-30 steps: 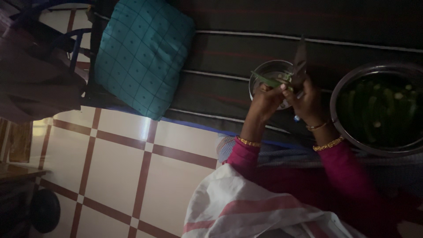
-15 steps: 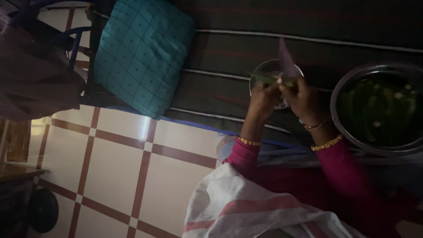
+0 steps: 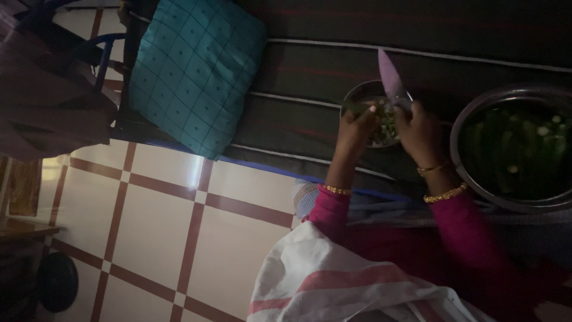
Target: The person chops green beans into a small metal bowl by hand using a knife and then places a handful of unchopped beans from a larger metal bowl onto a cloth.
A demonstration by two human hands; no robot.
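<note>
My left hand (image 3: 354,132) pinches a slim green vegetable (image 3: 357,108) over a small steel bowl (image 3: 360,95) that holds cut green pieces. My right hand (image 3: 420,132) grips a knife (image 3: 391,81) whose pale blade points up and away above the same bowl. Both wrists wear gold bangles and pink sleeves. To the right stands a large steel bowl (image 3: 476,185) filled with whole green vegetables (image 3: 517,149). The scene is dim and the cut itself is hidden between my fingers.
Both bowls rest on a dark striped mat (image 3: 333,53). A teal checked cushion (image 3: 193,71) lies at the mat's left end. Cream floor tiles with brown lines (image 3: 161,220) spread below. A white cloth with a red stripe (image 3: 339,286) covers my lap.
The knife blade has swung from a slant over the bowl to pointing more upright. My hands stay over the small bowl.
</note>
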